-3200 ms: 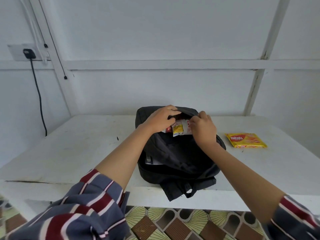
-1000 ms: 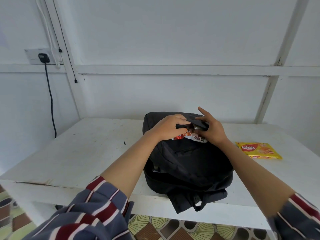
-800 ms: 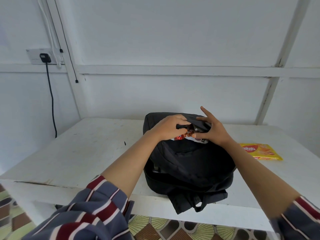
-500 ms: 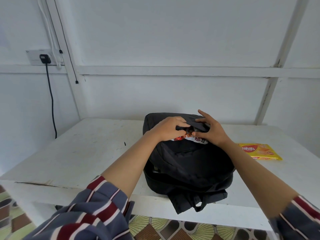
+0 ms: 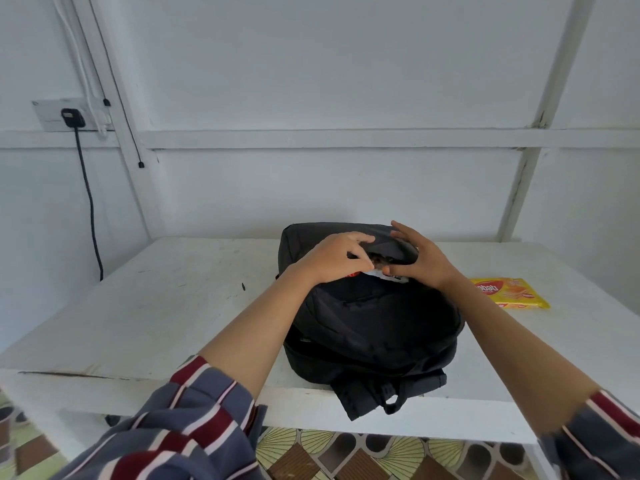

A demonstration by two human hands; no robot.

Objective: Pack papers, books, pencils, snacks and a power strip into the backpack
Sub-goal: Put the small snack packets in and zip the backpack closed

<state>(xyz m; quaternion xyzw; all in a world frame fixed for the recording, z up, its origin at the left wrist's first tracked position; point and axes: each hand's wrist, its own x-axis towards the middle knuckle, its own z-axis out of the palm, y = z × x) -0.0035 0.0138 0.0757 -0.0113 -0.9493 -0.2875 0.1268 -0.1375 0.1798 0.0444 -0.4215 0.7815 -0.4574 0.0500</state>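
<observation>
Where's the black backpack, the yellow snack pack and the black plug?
black backpack (image 5: pixel 381 323): head view, front panel.
yellow snack pack (image 5: pixel 509 297): head view, middle of the wrapper.
black plug (image 5: pixel 72 117): head view, plug body at the wall socket.

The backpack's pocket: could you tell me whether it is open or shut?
Open: left hand and right hand spread the backpack pocket's mouth; a snack packet pokes out.

Single view: head-worn wide-angle camera, facing forward and down.
It looks from above the near edge of the white table (image 5: pixel 156 306) toward the rear wall (image 5: pixel 346 81), with the black backpack (image 5: pixel 374 323) close, centred.
</observation>
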